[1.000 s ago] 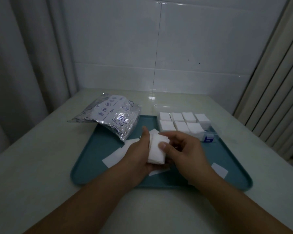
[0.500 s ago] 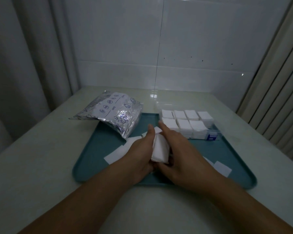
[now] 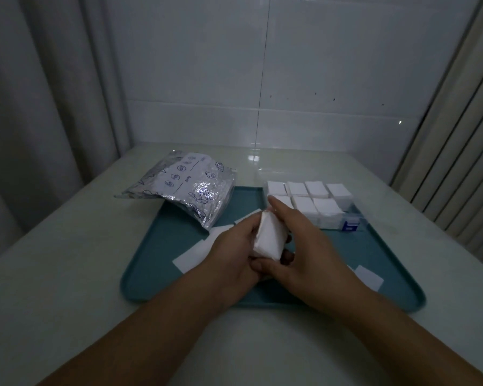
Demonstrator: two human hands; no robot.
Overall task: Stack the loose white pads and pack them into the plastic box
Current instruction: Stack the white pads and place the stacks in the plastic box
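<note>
A stack of white pads (image 3: pixel 269 238) stands on edge between my two hands, above the middle of the teal tray (image 3: pixel 162 246). My left hand (image 3: pixel 232 254) grips its left side. My right hand (image 3: pixel 304 246) wraps its right side, with the index finger laid along the top and the thumb under the near end. Behind my right hand, a clear plastic box (image 3: pixel 346 218) at the tray's far right holds several stacks of white pads (image 3: pixel 313 201). Loose pads lie flat on the tray, one at the left (image 3: pixel 190 257) and one at the right (image 3: pixel 370 277).
A crumpled silver foil bag (image 3: pixel 190 188) with blue print lies across the tray's far left corner. The tray sits on a pale table (image 3: pixel 67 274) set against a tiled wall. Curtains hang at the left and vertical slats stand at the right.
The stack has turned from showing its flat face to standing edge-up. My right hand has moved from the near side over the top and right of the stack.
</note>
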